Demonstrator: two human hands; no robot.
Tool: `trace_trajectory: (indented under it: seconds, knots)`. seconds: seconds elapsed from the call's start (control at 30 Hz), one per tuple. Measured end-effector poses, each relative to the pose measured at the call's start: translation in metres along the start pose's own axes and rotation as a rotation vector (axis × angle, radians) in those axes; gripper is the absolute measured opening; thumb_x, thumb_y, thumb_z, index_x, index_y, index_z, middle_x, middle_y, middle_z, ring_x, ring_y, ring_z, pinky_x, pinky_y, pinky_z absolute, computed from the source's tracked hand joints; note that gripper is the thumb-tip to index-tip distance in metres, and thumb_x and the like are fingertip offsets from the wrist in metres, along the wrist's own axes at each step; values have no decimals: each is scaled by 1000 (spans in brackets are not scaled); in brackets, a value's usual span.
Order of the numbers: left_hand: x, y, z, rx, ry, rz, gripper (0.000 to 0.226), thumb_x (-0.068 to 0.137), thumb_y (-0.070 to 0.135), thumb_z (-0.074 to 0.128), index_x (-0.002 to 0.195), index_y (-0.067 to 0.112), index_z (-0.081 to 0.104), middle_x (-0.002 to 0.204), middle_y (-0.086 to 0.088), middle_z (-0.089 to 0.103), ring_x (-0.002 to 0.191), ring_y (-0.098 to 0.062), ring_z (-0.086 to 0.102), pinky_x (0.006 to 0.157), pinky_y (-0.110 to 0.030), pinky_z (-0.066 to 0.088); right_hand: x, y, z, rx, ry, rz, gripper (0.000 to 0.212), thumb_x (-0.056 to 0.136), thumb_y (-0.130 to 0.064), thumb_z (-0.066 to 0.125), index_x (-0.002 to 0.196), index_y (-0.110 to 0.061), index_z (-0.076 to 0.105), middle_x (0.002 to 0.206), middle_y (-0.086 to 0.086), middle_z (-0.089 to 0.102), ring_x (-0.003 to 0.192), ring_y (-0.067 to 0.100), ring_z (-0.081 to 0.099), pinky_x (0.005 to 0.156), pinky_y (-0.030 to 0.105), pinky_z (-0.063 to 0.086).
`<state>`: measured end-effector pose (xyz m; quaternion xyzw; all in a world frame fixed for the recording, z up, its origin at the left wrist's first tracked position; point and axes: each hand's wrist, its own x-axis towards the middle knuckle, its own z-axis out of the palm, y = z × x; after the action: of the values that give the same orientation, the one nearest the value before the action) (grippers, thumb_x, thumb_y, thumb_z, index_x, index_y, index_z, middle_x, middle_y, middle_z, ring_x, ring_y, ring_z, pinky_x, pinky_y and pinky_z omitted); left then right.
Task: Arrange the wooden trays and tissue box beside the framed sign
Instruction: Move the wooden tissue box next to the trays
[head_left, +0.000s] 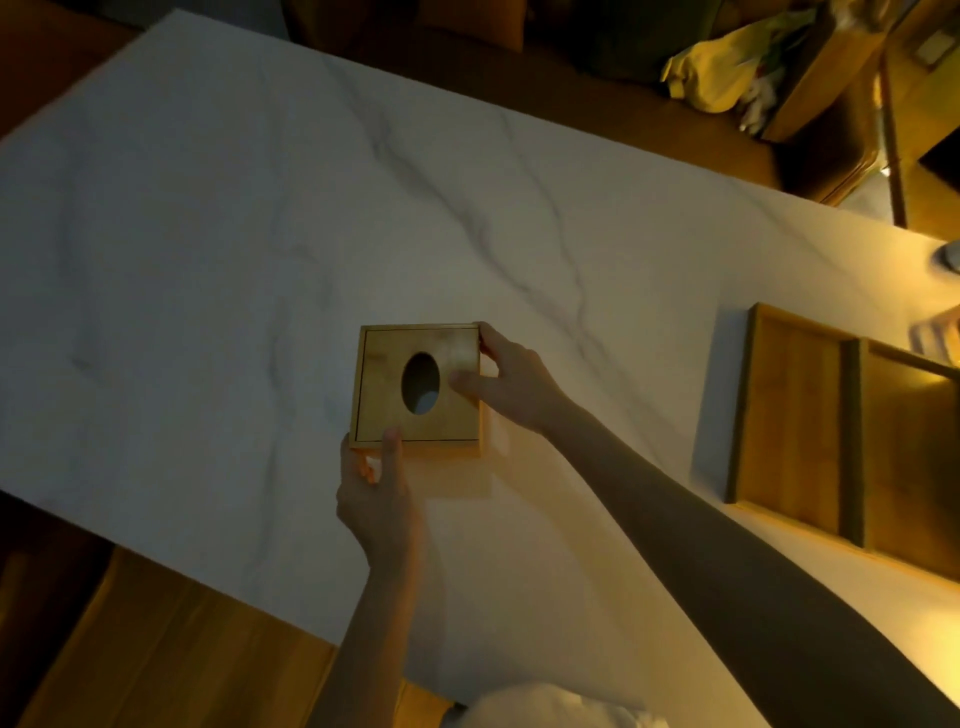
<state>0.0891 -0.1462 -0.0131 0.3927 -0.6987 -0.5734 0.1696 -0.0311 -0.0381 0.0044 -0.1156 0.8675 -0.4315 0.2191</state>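
- While both our hands sit on the tissue box (418, 387), we judge the step in hand to be carrying it toward the wooden trays (852, 441) at the right of the table (208, 234); the framed sign itself is not visible to us.
- To do it well, we should keep the box level, lift it clear instead of scraping it across the marble top, and set it down square to the tray edges.
- Our left hand (376, 499) is clamped on the near-left corner, thumb on the lid, the other fingers (358, 462) curled under the near edge.
- Our right hand (511, 384) clasps the far-right corner, thumb flat on the lid beside the oval opening, fingers wrapped over the far corner.
- So the box lies between the two hands, near the table's middle, well apart from the trays.
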Motion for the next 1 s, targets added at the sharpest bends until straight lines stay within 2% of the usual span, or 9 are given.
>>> trace_trajectory:
  seconds: [0.07, 0.2, 0.33, 0.57, 0.7, 0.73, 0.8, 0.87, 1.0]
  knots:
    - [-5, 7, 4, -22, -20, 10, 34, 86, 31, 54, 115, 14, 56, 99, -1, 63, 82, -6, 59, 79, -28, 47, -6, -1, -11, -30, 32, -2, 47, 81, -36, 61, 120, -16, 44, 112, 11, 64, 103, 30, 59, 87, 46, 49]
    - [-14, 23, 11, 15, -72, 66, 35, 87, 31, 53, 112, 9, 56, 104, -16, 66, 92, -29, 62, 88, -48, 51, -27, 4, -33, -5, 122, 0, 48, 79, -39, 62, 118, -15, 48, 112, 12, 64, 103, 30, 59, 89, 50, 48]
    - [-26, 40, 17, 27, -177, 155, 30, 87, 30, 51, 108, 8, 58, 86, -4, 63, 73, -12, 57, 75, -32, 50, -57, 9, -55, 9, 247, 8, 48, 79, -42, 63, 116, -14, 50, 111, 11, 65, 101, 28, 60, 88, 48, 49]
    - [-63, 59, 34, 58, -391, 273, 26, 88, 30, 50, 102, 10, 59, 87, -5, 63, 78, -18, 58, 74, -30, 47, -119, 31, -84, 52, 488, 45, 45, 79, -41, 62, 115, -16, 51, 109, 9, 65, 98, 26, 61, 84, 46, 52]
    - [-87, 60, 53, 86, -532, 332, 32, 88, 31, 50, 107, 6, 57, 92, -8, 64, 83, -20, 59, 80, -34, 49, -153, 57, -96, 147, 629, 124, 46, 78, -40, 66, 115, -17, 53, 109, 5, 65, 95, 16, 58, 78, 32, 53]
    - [-94, 60, 59, 103, -560, 349, 33, 88, 31, 51, 104, 3, 57, 86, -8, 63, 75, -18, 57, 76, -27, 50, -163, 63, -99, 173, 660, 140, 44, 77, -37, 67, 114, -16, 54, 109, 4, 65, 94, 14, 56, 75, 25, 49]
    - [-107, 57, 70, 144, -600, 412, 28, 87, 30, 52, 86, 2, 55, 67, -1, 54, 54, -9, 49, 54, -5, 41, -182, 75, -106, 202, 711, 175, 43, 78, -35, 68, 113, -14, 56, 106, 3, 65, 94, 14, 56, 71, 20, 45]
    - [-122, 55, 82, 170, -637, 457, 23, 87, 29, 52, 78, 8, 51, 56, 7, 45, 43, -6, 46, 43, -2, 36, -202, 86, -112, 194, 762, 225, 43, 77, -37, 68, 111, -13, 57, 104, 4, 66, 94, 17, 57, 75, 28, 50]
    - [-153, 52, 106, 175, -735, 499, 20, 87, 26, 52, 77, 9, 51, 54, 9, 45, 45, -8, 43, 41, -1, 34, -238, 108, -123, 188, 867, 333, 48, 75, -43, 68, 112, -13, 58, 102, 7, 67, 93, 21, 59, 80, 41, 53]
